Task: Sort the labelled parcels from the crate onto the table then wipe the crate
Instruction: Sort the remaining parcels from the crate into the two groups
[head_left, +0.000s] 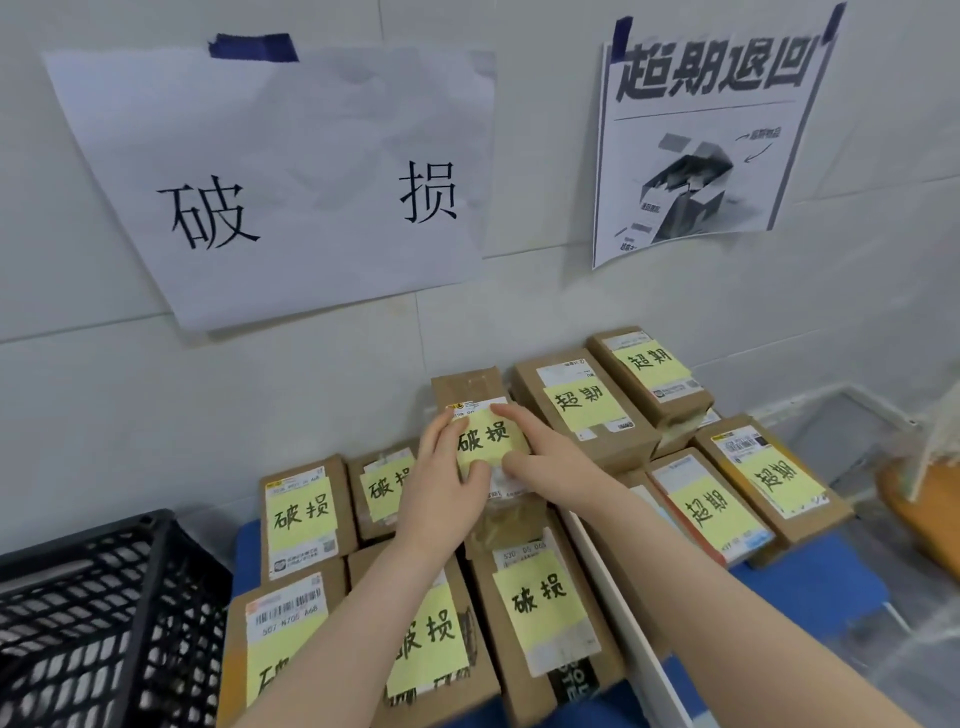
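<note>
Nearest, below the grip, a front row of parcels (545, 603) marked 破损 is laid on the blue table (826, 582). The black crate (98, 623) is seen low to the left of the grip, well apart from it. A white strip (623, 603) is laid below and to the right, crossed by the right forearm. Just left of the grip, two back-row parcels (304, 514) with the same marking are set side by side.

The held parcel (470, 387), bearing a yellow note (485, 439) marked 破损, is gripped by both hands. The left hand (441, 493) is curled round its left edge, thumb on the note; the right hand (545, 460) is closed on its right edge. Whether it rests on the boxes beneath cannot be told.

Right of the grip, 超期 parcels (582, 410) are grouped. Beyond, a 破损 sheet (291, 197) and a printed poster (711, 135) are taped to the wall.
</note>
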